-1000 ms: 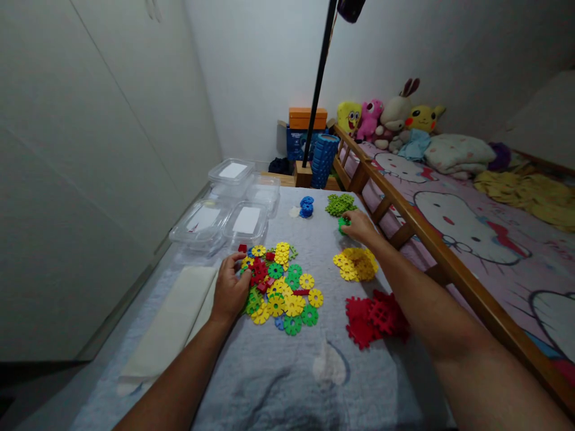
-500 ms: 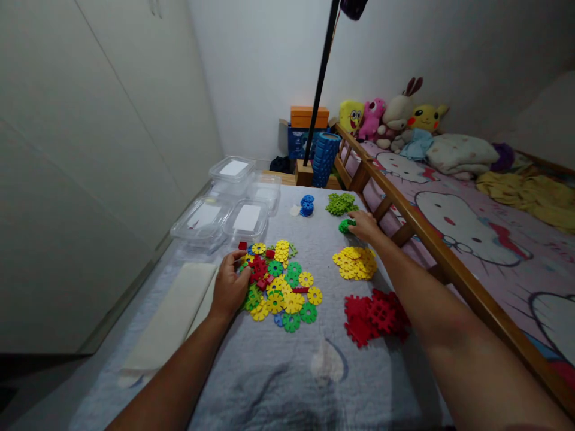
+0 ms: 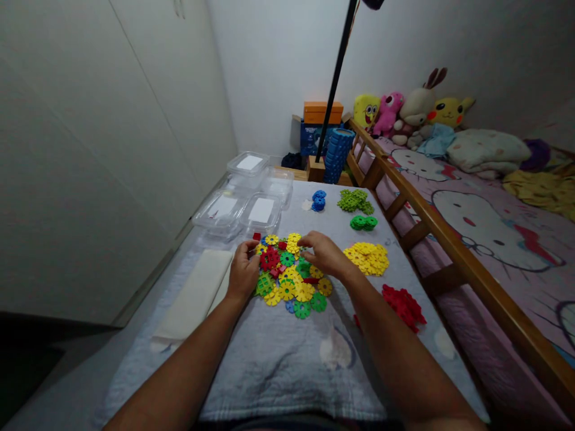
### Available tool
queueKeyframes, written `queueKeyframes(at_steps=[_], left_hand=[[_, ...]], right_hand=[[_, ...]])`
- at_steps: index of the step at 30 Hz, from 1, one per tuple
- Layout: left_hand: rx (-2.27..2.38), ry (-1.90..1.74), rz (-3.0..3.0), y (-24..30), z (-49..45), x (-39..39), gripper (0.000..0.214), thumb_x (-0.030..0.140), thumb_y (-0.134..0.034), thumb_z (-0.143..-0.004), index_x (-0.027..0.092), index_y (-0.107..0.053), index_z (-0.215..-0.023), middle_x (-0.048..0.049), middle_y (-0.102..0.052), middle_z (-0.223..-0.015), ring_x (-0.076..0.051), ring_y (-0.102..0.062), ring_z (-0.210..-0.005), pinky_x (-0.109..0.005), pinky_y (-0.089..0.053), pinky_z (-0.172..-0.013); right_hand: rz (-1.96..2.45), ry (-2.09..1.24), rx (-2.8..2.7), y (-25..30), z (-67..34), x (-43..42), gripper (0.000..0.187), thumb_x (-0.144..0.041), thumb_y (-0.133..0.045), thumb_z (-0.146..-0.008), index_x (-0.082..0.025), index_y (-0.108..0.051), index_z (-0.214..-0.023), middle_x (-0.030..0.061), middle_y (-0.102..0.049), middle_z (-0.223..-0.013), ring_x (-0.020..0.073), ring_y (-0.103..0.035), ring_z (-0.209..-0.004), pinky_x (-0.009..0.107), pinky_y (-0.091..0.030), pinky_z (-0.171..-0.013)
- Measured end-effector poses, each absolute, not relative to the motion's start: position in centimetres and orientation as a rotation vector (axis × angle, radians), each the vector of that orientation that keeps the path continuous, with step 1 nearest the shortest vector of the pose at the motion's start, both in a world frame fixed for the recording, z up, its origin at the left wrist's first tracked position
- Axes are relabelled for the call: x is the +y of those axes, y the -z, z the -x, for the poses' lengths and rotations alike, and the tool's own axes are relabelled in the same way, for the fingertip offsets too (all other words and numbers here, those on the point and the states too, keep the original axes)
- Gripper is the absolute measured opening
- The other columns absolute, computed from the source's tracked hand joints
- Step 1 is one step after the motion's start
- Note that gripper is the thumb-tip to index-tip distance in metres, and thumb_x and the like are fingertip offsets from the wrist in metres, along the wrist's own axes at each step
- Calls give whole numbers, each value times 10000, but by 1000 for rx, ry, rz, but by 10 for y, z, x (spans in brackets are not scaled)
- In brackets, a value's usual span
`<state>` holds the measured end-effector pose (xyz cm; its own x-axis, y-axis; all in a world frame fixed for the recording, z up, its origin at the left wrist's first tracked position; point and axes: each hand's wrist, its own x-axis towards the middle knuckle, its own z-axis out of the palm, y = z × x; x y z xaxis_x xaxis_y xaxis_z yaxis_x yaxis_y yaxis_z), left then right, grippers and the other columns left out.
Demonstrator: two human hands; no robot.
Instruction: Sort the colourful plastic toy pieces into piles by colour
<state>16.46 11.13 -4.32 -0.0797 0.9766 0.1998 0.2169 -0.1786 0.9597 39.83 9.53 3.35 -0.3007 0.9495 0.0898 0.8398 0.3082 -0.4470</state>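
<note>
A mixed pile of plastic building pieces (image 3: pixel 287 290), mostly yellow and green notched discs with some red and blue ones, lies on the cloth-covered table. At its left edge rests my left hand (image 3: pixel 244 272), fingers bent and thumb apart, beside a red square piece (image 3: pixel 269 259). Over the pile's upper right side is my right hand (image 3: pixel 324 254), its thumb and forefinger apart near yellow discs (image 3: pixel 294 238). Sorted by colour to the right are green discs (image 3: pixel 363 223), yellow discs (image 3: pixel 367 258), red pieces (image 3: pixel 404 306), light green pieces (image 3: pixel 354 201) and blue discs (image 3: pixel 318 200).
Clear plastic boxes (image 3: pixel 260 212) with white labels stand at the back left. A folded cream cloth (image 3: pixel 195 293) lies left of the pile. Along the right runs a wooden bed rail (image 3: pixel 406 203). Behind the table are a lamp pole (image 3: pixel 335 84) and a blue roller (image 3: pixel 338 157).
My right hand has come back from the green discs at the far right to the mixed pile. The green discs now lie spread in a short row. My left hand stays by the pile.
</note>
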Motion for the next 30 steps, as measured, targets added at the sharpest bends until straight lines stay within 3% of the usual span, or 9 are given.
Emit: queueKeyframes(at_steps=[5, 9, 13, 18, 21, 26, 30], left_hand=[[1301, -1317, -1413, 41, -166, 111, 250, 208, -548, -777, 216, -593, -1024, -24, -661, -1033, -188, -654, -950, -351, -521, -930], [1280, -1304, -1419, 41, -165, 109, 249, 217, -556, -790, 219, -591, -1036, -33, -665, -1048, -197, -665, -954, -365, -533, -919], [1299, -1261, -1563, 41, -162, 106, 328, 239, -606, -780, 218, -595, -1106, -65, -650, -1131, -233, -642, -1070, -414, -504, -994], [1286, -1136, -1864, 39, -159, 99, 479, 339, -686, -779, 229, -582, -1234, -103, -613, -1267, -296, -550, -1255, -487, -396, -1127], [1239, -1020, -2034, 40, -157, 95, 687, 485, -754, -745, 225, -535, -1342, -149, -520, -1421, -351, -437, -1385, -537, -313, -1182], [1221, -763, -2224, 49, -150, 88, 1256, 689, -878, -475, 246, -365, -1531, -213, -254, -1621, -493, -188, -1508, -667, -188, -1194], [1207, -571, -2337, 48, -147, 81, 1424, 753, -871, -388, 270, -274, -1587, -220, -136, -1666, -522, -91, -1526, -682, -159, -1194]], right_hand=[[1663, -424, -2189, -2, -366, 87, 431, -101, -684, -837, -206, -675, -1255, 93, -590, -1164, 209, -558, -1099, 342, -440, -1005], [1646, -434, -2190, 9, -360, 92, 399, -143, -714, -837, -219, -683, -1228, 85, -562, -1150, 212, -536, -1102, 352, -439, -1005], [1658, -420, -2192, 10, -360, 96, 297, -169, -732, -831, -208, -695, -1123, 73, -552, -1121, 210, -528, -1087, 342, -441, -984], [1637, -406, -2271, 6, -363, 100, 393, -174, -728, -829, -214, -659, -1214, 79, -554, -1163, 215, -534, -1091, 343, -434, -989], [1644, -401, -2318, 3, -364, 102, 368, -172, -728, -825, -215, -670, -1186, 74, -555, -1147, 209, -540, -1077, 327, -430, -975], [1648, -425, -2267, -1, -368, 106, 288, -159, -744, -800, -185, -644, -1069, 51, -568, -1077, 180, -535, -982, 281, -419, -863], [1656, -507, -2190, -1, -374, 109, 209, -115, -730, -769, -181, -608, -925, 3, -585, -912, 147, -501, -825, 249, -360, -732]])
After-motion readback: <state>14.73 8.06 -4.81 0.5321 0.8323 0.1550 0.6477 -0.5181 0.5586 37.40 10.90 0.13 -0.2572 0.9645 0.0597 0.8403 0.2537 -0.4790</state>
